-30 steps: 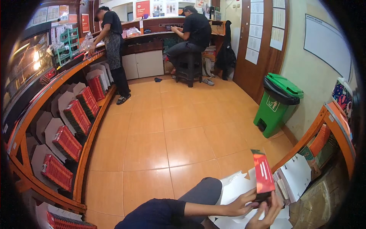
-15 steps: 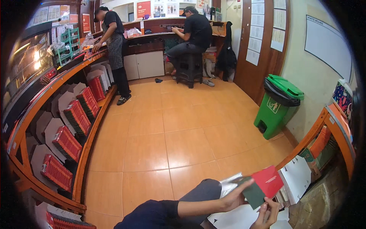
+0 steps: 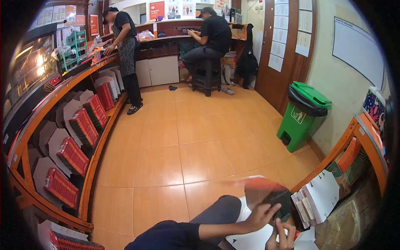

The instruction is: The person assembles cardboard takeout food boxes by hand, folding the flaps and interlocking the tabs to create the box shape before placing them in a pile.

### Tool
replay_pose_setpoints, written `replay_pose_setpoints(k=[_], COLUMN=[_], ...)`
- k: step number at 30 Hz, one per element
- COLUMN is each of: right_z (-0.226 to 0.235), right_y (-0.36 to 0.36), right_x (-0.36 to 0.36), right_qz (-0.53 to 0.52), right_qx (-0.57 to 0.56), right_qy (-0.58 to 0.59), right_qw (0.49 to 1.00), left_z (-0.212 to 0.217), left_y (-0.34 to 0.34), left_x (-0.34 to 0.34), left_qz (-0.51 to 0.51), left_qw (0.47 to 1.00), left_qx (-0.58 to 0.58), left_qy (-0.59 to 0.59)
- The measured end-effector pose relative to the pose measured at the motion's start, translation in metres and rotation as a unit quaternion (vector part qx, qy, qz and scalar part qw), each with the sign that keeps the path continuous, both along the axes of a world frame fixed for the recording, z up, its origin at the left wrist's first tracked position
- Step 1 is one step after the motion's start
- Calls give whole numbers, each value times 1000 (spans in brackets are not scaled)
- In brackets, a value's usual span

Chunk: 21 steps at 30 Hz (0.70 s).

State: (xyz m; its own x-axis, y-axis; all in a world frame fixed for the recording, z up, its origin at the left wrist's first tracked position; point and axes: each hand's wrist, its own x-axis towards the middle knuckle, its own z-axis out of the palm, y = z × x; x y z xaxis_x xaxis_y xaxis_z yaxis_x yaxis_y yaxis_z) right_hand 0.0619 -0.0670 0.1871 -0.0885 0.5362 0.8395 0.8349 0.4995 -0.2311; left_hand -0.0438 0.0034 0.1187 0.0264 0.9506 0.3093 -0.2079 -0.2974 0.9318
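Observation:
In front of me at the lower right is a thin card piece [image 3: 281, 201], dark green with a red part that is smeared by motion along its top. My left hand [image 3: 259, 217] presses its fingers on the dark face. At the lower corner, my right hand [image 3: 283, 236] grips the card between thumb and fingers. White flat card sheets [image 3: 254, 238] lie below my hands. Beside them on the right stands a stack of white cards [image 3: 318, 198].
On the left, an orange-edged shelf [image 3: 106, 129] holds several rows of red packs [image 3: 73, 156]. A green pedal bin [image 3: 301, 116] stands at the right wall. One person [image 3: 125, 54] stands at the counter; another [image 3: 210, 46] sits on a black stool [image 3: 207, 77].
The card has turned: its red part has swung up and left, and the dark face now fills more of the view. My left hand has moved down onto it.

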Motion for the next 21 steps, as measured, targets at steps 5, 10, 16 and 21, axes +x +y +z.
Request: replay_pose_setpoints(k=[5,10,16,21], right_z=[-10,-7,7,-47], right_y=[0,0,6,15], right_x=[-16,-19,-17,58], right_qz=[-72,-66,-35,-67], right_qx=[2,-18,-76,-117], right_qy=[122,146,89,180], right_qw=[990,987,993,974], left_z=[-14,0,-26,-23], left_y=[-12,-21,-26,-35], left_x=[15,4,8,2], left_qz=[18,-28,-138,-117], left_qw=[998,988,952,902], left_qx=[40,115,201,248], left_qy=[46,103,186,334])
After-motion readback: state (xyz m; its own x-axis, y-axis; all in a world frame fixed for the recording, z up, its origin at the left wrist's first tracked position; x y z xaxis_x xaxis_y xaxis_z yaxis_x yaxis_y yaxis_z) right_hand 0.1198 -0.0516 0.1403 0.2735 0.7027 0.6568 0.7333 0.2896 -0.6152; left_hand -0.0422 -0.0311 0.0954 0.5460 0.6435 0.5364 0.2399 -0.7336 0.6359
